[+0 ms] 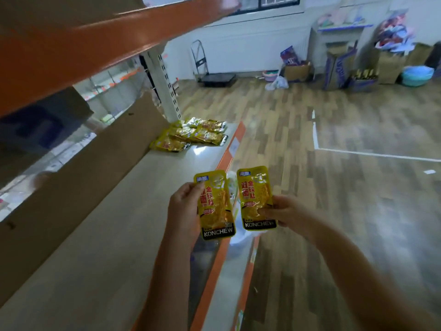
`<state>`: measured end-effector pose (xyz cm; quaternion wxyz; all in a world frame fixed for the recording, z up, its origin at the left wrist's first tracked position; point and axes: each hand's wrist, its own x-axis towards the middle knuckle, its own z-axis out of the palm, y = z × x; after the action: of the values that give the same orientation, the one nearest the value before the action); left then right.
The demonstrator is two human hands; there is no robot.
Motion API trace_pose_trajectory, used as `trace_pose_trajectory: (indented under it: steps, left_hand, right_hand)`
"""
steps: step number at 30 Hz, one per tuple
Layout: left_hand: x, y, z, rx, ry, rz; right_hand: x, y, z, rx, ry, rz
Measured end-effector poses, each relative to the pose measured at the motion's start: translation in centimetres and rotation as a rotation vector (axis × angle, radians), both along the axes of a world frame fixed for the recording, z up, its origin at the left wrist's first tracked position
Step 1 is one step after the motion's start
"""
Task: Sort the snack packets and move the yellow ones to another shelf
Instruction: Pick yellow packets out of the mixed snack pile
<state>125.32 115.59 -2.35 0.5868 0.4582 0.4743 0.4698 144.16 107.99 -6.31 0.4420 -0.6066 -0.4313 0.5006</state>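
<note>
My left hand (185, 209) grips a yellow snack packet (216, 206) by its left edge, upright, over the front edge of the pale shelf (114, 235). My right hand (285, 212) pinches a second yellow packet (256, 199) at its lower right, held just beside the first. Both packets face me with red characters and a black band at the bottom. Farther along the same shelf lies a pile of several yellow packets (191, 136) next to the white upright post (162, 89).
An orange-edged shelf (71, 44) hangs overhead at the left. A brown cardboard panel (83, 177) backs the shelf. A lower shelf edge (248, 266) juts out below. Across the wooden floor stand a hand trolley (214, 77), boxes (338, 68) and a blue basin (416, 75).
</note>
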Motion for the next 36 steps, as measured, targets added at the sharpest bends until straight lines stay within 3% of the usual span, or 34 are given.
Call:
trace_pose_trajectory:
  steps: [7, 12, 17, 23, 26, 36]
  left_hand:
    - [3.6, 8.8, -1.0, 0.012, 0.086, 0.142]
    - [6.4, 14.6, -1.5, -0.052, 0.07, 0.313]
    - [8.3, 18.3, -2.4, -0.146, 0.042, 0.474]
    - [7.7, 21.2, -3.0, -0.213, 0.01, 0.6]
    - [6.7, 22.8, -3.1, -0.241, 0.004, 0.649]
    - [2.8, 27.9, -3.2, -0.287, 0.025, 0.649]
  right_hand:
    - [5.4, 12.0, -0.2, 0.012, -0.104, 0.13]
    - [8.6, 21.1, 1.0, 0.007, -0.053, 0.339]
    - [10.5, 27.6, 1.5, 0.015, -0.218, 0.534]
    - [10.3, 32.4, 1.9, 0.01, -0.233, 0.754]
    - [9.5, 34.2, 1.9, 0.004, -0.338, 0.891]
    - [5.4, 37.9, 3.0, -0.085, -0.54, 1.052]
